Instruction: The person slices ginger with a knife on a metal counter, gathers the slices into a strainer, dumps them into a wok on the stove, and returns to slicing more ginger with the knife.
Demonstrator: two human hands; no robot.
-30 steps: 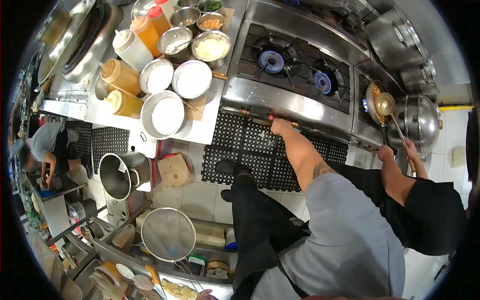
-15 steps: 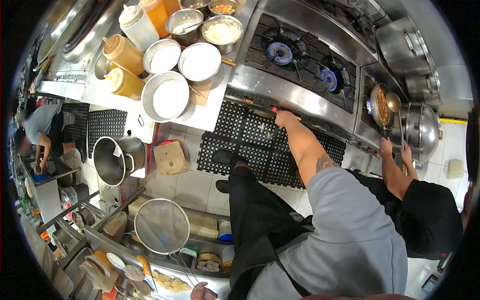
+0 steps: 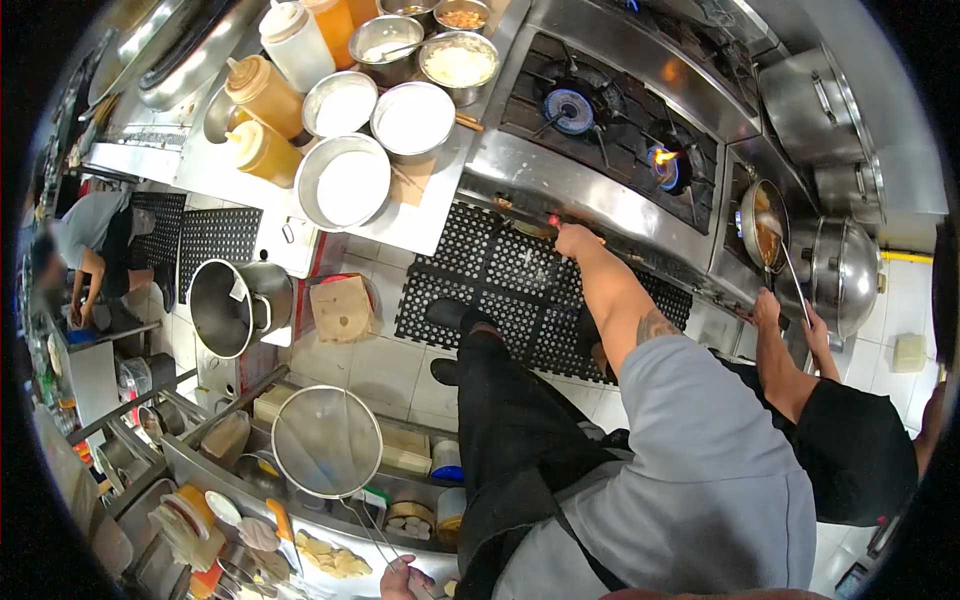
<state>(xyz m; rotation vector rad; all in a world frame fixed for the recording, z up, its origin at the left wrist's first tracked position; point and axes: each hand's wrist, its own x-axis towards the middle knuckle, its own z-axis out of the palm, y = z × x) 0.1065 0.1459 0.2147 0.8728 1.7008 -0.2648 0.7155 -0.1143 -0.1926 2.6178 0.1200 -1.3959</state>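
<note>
My left hand [image 3: 405, 578], at the bottom edge, is closed round the handle of a large round mesh strainer [image 3: 327, 441]. The strainer hangs over a counter of containers, its bowl facing up. My right arm reaches out to the stove's front panel. There, my right hand [image 3: 577, 241] is closed at a small red knob [image 3: 554, 220], partly hidden by the fingers. Above that hand, a burner [image 3: 570, 110] shows a blue flame. A second burner [image 3: 665, 170] has a yellow flare over its blue flame.
At right, a co-worker's hands [image 3: 766, 306] hold a pan [image 3: 765, 225] of sauce and a ladle. Bowls and squeeze bottles [image 3: 264, 92] crowd the counter at upper left. A tall pot [image 3: 240, 310] stands below. Another person [image 3: 95, 245] bends at far left. Rubber mats [image 3: 450, 265] cover the floor.
A yellow flare has appeared at the second burner. The co-worker's ladle has moved down into the pan. My hands keep their grips; the view has shifted slightly.
</note>
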